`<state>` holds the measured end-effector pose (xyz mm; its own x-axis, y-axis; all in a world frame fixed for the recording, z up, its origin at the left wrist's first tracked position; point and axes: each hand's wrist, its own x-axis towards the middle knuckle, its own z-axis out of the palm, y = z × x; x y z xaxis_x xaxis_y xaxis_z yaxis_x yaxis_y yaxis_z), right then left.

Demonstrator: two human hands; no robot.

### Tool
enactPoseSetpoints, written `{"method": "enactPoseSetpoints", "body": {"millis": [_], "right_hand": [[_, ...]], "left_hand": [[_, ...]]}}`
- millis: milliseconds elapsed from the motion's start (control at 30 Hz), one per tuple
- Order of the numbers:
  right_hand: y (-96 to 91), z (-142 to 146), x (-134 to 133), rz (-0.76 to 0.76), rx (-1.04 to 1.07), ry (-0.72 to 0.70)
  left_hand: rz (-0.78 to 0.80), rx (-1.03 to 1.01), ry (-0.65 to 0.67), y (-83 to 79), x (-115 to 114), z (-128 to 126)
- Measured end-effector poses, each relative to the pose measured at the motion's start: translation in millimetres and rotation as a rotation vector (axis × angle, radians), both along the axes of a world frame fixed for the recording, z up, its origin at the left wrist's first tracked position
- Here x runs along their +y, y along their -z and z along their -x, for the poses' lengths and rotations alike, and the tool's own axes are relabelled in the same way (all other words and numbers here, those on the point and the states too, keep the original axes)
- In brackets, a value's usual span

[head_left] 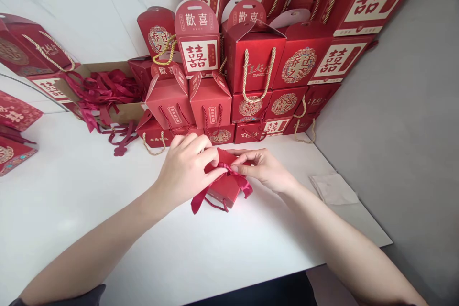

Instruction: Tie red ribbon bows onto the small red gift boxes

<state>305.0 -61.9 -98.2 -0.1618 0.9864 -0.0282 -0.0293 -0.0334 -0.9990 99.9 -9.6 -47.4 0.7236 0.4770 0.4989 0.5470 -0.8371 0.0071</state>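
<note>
A small red gift box (225, 191) with a dark red cord handle rests on the white table in front of me. Across its top runs a crimson satin ribbon (199, 199), gathered at the middle, its tails falling to both sides. My left hand (190, 165) pinches the ribbon from the left, thumb and fingers together at the gathered part. From the right, my right hand (263, 167) holds the ribbon between thumb and fingertips close to the same spot. My fingers cover part of the box's top, and whether the ribbon is fully knotted I cannot tell.
Several red gift boxes (256, 67) with rope handles stand stacked along the back. An open cardboard carton (127, 114) full of crimson ribbons is at the back left. More red boxes (16, 153) lie at the far left. A folded white cloth or tissue (333, 189) lies right, beside a grey wall (405, 114).
</note>
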Motion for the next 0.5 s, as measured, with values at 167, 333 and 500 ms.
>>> {"method": "enactPoseSetpoints", "body": {"millis": [167,333,500], "right_hand": [[-2.8,1,-2,0.005,-0.003,-0.015],[-3.4,2,-2,0.012,-0.002,0.001],[-7.1,2,-4,0.025,-0.012,0.05]], "left_hand": [[0.427,-0.015,-0.021,-8.7,0,1],[0.829,-0.044,-0.006,-15.6,3,4],[0.923,0.04,-0.077,-20.9,6,10]]}}
